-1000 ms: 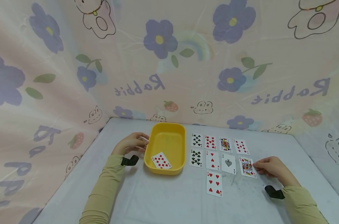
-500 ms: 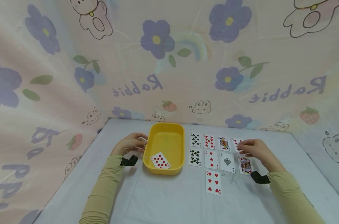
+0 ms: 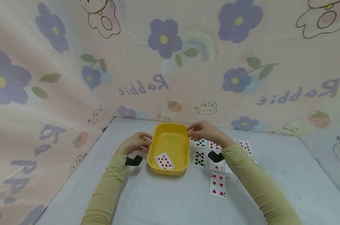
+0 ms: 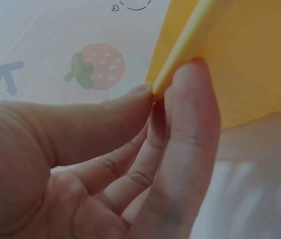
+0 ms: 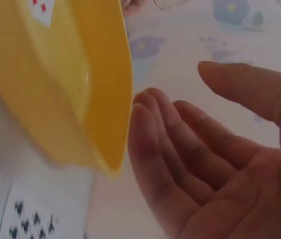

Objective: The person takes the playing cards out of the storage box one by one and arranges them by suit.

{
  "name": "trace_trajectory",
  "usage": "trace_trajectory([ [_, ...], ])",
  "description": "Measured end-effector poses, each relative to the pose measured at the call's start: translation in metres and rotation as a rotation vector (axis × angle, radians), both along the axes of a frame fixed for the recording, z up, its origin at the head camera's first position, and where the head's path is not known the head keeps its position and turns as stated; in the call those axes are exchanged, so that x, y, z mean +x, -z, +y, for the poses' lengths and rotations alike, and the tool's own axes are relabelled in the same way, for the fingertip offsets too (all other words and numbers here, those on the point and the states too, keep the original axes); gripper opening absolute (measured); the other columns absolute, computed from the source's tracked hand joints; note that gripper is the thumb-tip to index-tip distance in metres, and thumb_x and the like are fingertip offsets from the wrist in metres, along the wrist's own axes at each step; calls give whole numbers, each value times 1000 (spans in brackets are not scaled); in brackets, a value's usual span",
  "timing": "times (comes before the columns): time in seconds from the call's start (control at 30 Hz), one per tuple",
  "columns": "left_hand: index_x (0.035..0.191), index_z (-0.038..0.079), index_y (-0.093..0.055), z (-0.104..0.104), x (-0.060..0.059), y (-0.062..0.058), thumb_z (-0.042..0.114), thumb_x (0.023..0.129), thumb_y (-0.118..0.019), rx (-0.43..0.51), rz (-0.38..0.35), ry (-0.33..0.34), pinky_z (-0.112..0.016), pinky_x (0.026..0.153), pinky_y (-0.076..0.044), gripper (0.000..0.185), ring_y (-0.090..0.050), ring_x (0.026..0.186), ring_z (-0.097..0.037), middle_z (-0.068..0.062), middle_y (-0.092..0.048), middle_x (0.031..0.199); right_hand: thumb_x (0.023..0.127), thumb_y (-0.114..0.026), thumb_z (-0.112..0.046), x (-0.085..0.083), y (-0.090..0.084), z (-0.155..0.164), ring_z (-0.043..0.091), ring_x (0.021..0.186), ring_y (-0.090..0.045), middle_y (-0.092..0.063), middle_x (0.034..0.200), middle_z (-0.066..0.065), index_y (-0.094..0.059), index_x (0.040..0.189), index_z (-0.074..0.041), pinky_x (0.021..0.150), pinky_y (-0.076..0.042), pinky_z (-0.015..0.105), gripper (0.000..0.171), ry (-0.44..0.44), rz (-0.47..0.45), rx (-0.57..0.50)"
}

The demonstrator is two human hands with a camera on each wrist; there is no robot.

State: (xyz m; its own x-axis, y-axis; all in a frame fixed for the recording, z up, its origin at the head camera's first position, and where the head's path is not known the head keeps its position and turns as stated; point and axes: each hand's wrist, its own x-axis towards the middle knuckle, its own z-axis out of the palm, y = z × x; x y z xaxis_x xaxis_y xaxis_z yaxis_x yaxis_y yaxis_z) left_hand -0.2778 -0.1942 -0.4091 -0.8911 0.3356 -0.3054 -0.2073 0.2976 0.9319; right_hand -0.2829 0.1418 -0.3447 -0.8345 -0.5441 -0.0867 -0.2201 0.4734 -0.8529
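A yellow plastic tray (image 3: 163, 171) stands on the table, with one diamond playing card (image 3: 165, 161) lying face up inside near its front end. At the tray's left side, my left hand (image 3: 133, 143) pinches the rim (image 4: 182, 47) between thumb and index finger. My right hand (image 3: 205, 132) is beside the tray's far right side, fingers loosely bent and thumb apart, with nothing between them. In the right wrist view its fingertips (image 5: 144, 117) come right up to the tray wall (image 5: 111, 109).
Face-up cards lie in rows right of the tray, among them a club card (image 3: 199, 158), a diamond card (image 3: 245, 147) and, in front, a six of hearts (image 3: 218, 185). My right forearm (image 3: 254, 178) hides some. A printed cloth (image 3: 209, 78) hangs behind the white table (image 3: 158, 200).
My right hand has moved left from the face card at the right, over the cards, to the tray's right side. My left hand stays at the tray.
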Motion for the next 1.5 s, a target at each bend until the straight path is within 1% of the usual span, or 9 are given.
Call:
trace_trajectory([
  [0.13, 128, -7, -46, 1, -1, -1, 5, 95, -57, 2, -7, -6, -37, 74, -57, 36, -65, 76, -22, -28, -59, 111, 94, -62, -14, -6, 5, -38, 34, 91, -65, -67, 102, 18, -60, 120, 4, 78, -56, 38, 32, -67, -47, 58],
  [0.27, 126, -5, -48, 2, -2, -2, 6, 95, -58, -12, -16, -19, -38, 76, -57, 34, -65, 77, -22, -27, -60, 110, 94, -59, -14, -9, 15, -66, 38, 94, -63, -66, 105, 23, -60, 120, 5, 75, -56, 33, 32, -126, -103, 130],
  [0.5, 124, -4, -48, 1, -3, -1, 7, 95, -59, -32, -20, -26, -37, 75, -57, 33, -65, 77, -21, -20, -64, 104, 96, -56, -15, -11, 38, -94, 32, 86, -65, -67, 98, 18, -63, 118, 1, 73, -57, 35, 28, -128, -233, 207],
  [0.67, 124, -3, -49, 1, -2, -1, 8, 95, -59, -32, -28, -28, -37, 75, -57, 32, -65, 78, -22, -17, -65, 102, 96, -57, -18, -12, 51, -102, 29, 81, -63, -67, 94, 17, -65, 114, -2, 73, -56, 37, 26, -139, -285, 250],
  [0.83, 124, -4, -49, 0, -3, 0, 6, 96, -57, -17, -24, -21, -37, 74, -57, 31, -65, 77, -22, -18, -64, 101, 96, -57, -22, -13, 57, -106, 30, 80, -64, -67, 93, 17, -63, 115, -2, 74, -55, 38, 28, -118, -312, 258],
  [1.0, 124, -4, -49, 1, -2, -2, 6, 95, -58, -16, -24, -18, -36, 73, -57, 31, -65, 76, -22, -18, -64, 101, 95, -58, -22, -13, 57, -109, 31, 81, -65, -67, 92, 18, -62, 115, -2, 75, -56, 39, 28, -111, -335, 296],
  [1.2, 124, -3, -49, 2, -3, -3, 6, 95, -58, -26, -32, -24, -36, 74, -57, 32, -65, 79, -22, -18, -64, 103, 95, -58, -22, -13, 55, -110, 32, 77, -67, -66, 87, 19, -63, 107, -1, 72, -57, 38, 25, -105, -369, 331],
  [1.37, 125, -3, -48, 2, -3, -3, 6, 95, -58, -32, -26, -26, -36, 74, -57, 32, -65, 78, -21, -18, -64, 103, 95, -58, -22, -14, 55, -110, 29, 70, -67, -63, 78, 16, -63, 98, 0, 66, -58, 36, 23, -75, -352, 372],
  [1.5, 124, -3, -48, 2, -2, -2, 6, 95, -58, -31, -20, -24, -37, 75, -57, 32, -65, 78, -22, -18, -64, 102, 93, -59, -16, -13, 54, -107, 27, 68, -65, -61, 79, 14, -61, 96, -1, 66, -57, 36, 16, -47, -330, 368],
])
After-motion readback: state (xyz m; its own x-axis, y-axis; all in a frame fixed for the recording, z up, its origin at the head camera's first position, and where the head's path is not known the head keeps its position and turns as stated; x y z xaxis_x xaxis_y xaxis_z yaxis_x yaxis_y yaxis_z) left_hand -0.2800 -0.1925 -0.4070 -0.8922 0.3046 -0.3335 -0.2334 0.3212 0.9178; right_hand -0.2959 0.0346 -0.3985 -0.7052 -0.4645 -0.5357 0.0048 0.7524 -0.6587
